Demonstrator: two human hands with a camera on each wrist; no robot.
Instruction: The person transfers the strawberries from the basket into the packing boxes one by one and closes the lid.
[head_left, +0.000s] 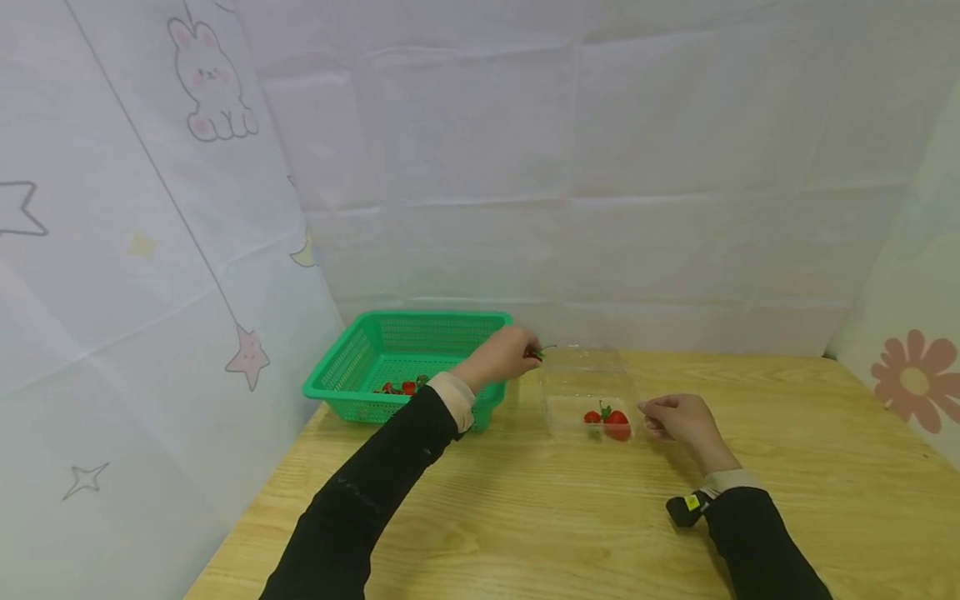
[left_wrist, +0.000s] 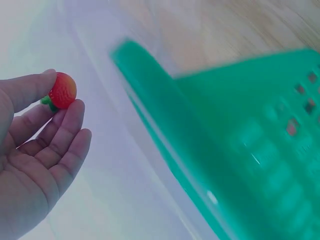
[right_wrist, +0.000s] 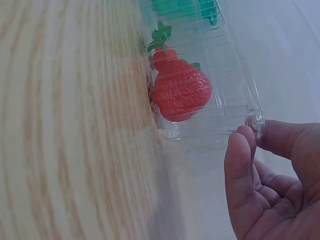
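My left hand (head_left: 504,357) pinches a small red strawberry (left_wrist: 64,91) with a green cap between thumb and fingertips. It is just past the right rim of the green basket (head_left: 322,390), close to the clear plastic box (head_left: 558,408). Inside that box lie a large strawberry (right_wrist: 182,92) and a smaller red fruit (right_wrist: 164,58) with green leaves. My right hand (head_left: 684,423) grips the box's right edge between thumb and fingers, as the right wrist view shows. The box's lid (head_left: 581,360) stands raised at its back.
Several small red fruits (head_left: 408,387) lie in the basket, partly behind its front wall and my left sleeve. Basket and box stand on a wooden table (head_left: 525,517). A white printed cloth (head_left: 465,167) hangs behind the table and along its sides.
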